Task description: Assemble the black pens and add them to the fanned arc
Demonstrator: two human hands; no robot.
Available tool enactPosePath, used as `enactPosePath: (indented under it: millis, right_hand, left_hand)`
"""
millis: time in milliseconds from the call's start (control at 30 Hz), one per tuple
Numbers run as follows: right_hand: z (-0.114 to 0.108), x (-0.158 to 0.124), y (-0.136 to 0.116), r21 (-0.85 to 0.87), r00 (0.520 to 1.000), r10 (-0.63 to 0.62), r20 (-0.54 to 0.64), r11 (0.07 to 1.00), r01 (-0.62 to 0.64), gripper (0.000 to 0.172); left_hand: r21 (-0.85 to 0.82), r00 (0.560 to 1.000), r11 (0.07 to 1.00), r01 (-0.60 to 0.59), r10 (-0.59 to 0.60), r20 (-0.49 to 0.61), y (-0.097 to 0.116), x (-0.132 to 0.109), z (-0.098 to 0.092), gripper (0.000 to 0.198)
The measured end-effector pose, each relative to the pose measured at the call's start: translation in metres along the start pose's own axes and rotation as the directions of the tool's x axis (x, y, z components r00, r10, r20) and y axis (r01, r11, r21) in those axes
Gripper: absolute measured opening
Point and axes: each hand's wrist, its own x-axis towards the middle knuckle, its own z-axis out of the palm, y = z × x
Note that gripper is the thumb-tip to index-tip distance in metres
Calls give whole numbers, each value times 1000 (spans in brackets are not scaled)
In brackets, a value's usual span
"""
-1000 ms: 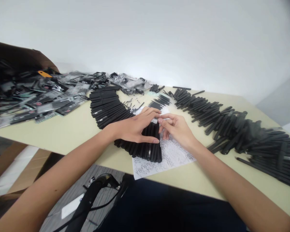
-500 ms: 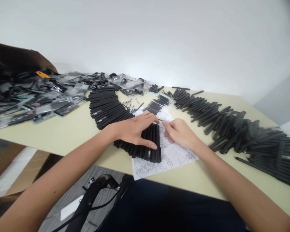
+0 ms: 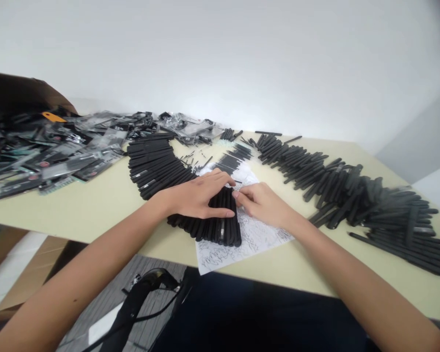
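Observation:
My left hand [image 3: 200,195] lies across a curved row of slim black pen-like sticks [image 3: 157,168], thumb and fingers spread over the near end of the row. By its fingertips is a short thin dark rod [image 3: 237,182]; I cannot tell whether it is held. My right hand [image 3: 262,203] is closed in a pinch against the upper end of the last sticks. What its fingertips hold, if anything, is hidden. Under the hands and the end of the row lies a white sheet of paper [image 3: 212,259] covered in dark scribbles.
Thin dark rods [image 3: 229,159] lie lined up behind the hands. A long heap of black sticks [image 3: 337,188] runs along the right of the cream table [image 3: 278,264]. At the left, clear plastic packets [image 3: 73,151] are piled before a dark brown box [image 3: 25,90]. A wall stands behind.
My right hand has moved left to the upper end of the stick row, closing the gap to my left hand. My left hand stays over the row. The view has shifted slightly.

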Motion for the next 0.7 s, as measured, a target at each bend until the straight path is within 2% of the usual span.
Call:
enactPosePath:
  millis: [100,200,267,333,433,500,567,633,700]
  right_hand:
    - [-11,2,6,-205,997,49,-51,977,-58,42]
    - [-32,1,21,-409,965,207,-164,875,-257,35]
    - [-49,-3,37,-521,897,349,-270,731,-441,34]
    - [-63,-8,54,-552,797,489,-354,579,-600,38]
    - [-74,-14,76,-536,698,616,-366,473,-699,40]
    - [-76,-16,82,-529,685,629,-366,466,-710,41]
    - [-75,-16,82,-527,698,595,-398,474,-705,40]
    - [-73,-15,75,-517,703,526,-478,479,-710,36]
    - [-71,-15,63,-471,678,422,-602,499,-728,32]
  left_hand:
    - [11,1000,1000,17,-17,4,0,0,0,67]
    - [4,999,999,36,-36,8,0,0,-1,66]
    - [0,999,999,45,-45,13,-1,0,-1,65]
    - [1,999,999,50,-50,17,-1,0,-2,64]
    - [7,999,999,43,-43,16,-2,0,-1,63]
    - [13,1000,1000,25,-25,3,-3,0,-1,62]
    - [19,1000,1000,2,-2,-25,-4,1,0,60]
    - [30,998,999,-13,15,-68,-5,2,0,58]
    - [49,992,999,-15,21,-124,-6,3,0,55]
